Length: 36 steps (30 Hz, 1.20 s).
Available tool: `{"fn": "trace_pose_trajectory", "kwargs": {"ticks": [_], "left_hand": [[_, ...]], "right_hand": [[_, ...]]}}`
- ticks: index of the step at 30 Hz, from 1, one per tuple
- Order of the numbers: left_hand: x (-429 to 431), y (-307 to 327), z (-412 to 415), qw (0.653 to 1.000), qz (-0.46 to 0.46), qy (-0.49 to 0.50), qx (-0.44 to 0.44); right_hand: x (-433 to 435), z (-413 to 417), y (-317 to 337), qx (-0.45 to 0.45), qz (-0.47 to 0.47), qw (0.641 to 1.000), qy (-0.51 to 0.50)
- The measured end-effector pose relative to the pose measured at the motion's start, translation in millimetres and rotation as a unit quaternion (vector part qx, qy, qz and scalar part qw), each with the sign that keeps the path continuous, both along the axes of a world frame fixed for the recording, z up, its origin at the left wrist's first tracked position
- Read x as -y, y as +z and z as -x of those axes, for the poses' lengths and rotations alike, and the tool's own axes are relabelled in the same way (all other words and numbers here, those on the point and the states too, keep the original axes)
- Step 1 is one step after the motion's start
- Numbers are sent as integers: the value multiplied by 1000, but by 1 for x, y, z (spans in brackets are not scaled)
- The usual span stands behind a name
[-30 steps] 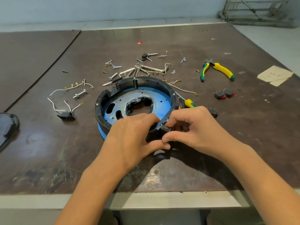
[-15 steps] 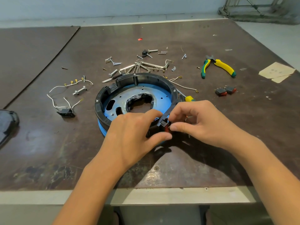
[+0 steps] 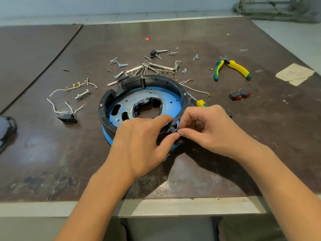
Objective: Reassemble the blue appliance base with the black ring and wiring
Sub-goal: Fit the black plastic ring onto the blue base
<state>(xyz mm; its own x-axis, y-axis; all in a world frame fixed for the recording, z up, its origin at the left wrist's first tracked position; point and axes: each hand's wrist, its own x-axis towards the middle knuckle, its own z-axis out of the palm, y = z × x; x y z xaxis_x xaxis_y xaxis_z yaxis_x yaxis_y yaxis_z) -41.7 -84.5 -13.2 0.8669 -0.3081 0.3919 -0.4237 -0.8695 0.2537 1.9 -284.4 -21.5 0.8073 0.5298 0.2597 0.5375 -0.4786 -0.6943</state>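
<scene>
Shifting since a second ago, the right hand [image 3: 213,129] now pinches a small black part [image 3: 173,128] on the black plastic ring [image 3: 104,110], which already sits on the round blue metal appliance base [image 3: 144,100] at the middle of the counter [image 3: 225,171], left hand [image 3: 139,141] gripping the rim beside; white wiring [image 3: 73,86] and red switches [image 3: 236,96] lie unfitted, the joint hidden beneath them.

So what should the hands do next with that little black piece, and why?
Probably press the small black piece down into the black ring. The left hand and right hand both pinch it right at the ring's near rim, above the blue base, and it seems to stick up.
</scene>
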Motion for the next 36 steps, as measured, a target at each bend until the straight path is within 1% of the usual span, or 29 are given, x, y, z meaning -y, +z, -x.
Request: {"fn": "trace_pose_trajectory", "kwargs": {"ticks": [4, 9, 14, 17, 18, 20, 21, 22, 24, 26, 28, 30, 31, 34, 36], "left_hand": [[2, -2, 0, 1000, 2, 8, 7], [4, -3, -1, 999, -3, 32, 13], [4, -4, -1, 999, -1, 47, 11], [5, -5, -1, 999, -6, 51, 14], [5, -6, -1, 998, -11, 54, 17], [5, -6, -1, 998, -20, 60, 24], [5, -7, 0, 997, -24, 60, 29], [5, -8, 0, 997, -27, 59, 34], [5, -9, 0, 997, -37, 57, 42], [4, -10, -1, 996, -50, 58, 37], [4, -10, -1, 996, -62, 62, 24], [4, -11, -1, 995, -70, 67, 21], [4, -10, -1, 995, -75, 69, 21], [5, -11, -2, 994, -80, 67, 18], [5, -11, -2, 994, -84, 67, 16]], "right_hand": [[-1, 1, -3, 25, -8, 1000, -5], [-8, 3, -7, 60, 7, 998, -17], [-6, -1, -6, 27, -2, 1000, -15], [-1, -2, -1, -7, -46, 999, -9], [3, -5, 0, -4, -64, 998, -27], [17, -13, 2, 46, -82, 990, -101], [26, -19, 2, 73, -71, 983, -150], [37, -26, 1, 92, -40, 974, -202], [60, -38, -4, 91, 75, 949, -293], [79, -46, -12, 32, 178, 929, -321], [88, -49, -19, -30, 230, 922, -310], [91, -51, -24, -65, 258, 921, -285], [93, -52, -25, -64, 261, 922, -280], [95, -53, -21, 2, 220, 920, -324], [94, -52, -19, 23, 203, 918, -340]]}}
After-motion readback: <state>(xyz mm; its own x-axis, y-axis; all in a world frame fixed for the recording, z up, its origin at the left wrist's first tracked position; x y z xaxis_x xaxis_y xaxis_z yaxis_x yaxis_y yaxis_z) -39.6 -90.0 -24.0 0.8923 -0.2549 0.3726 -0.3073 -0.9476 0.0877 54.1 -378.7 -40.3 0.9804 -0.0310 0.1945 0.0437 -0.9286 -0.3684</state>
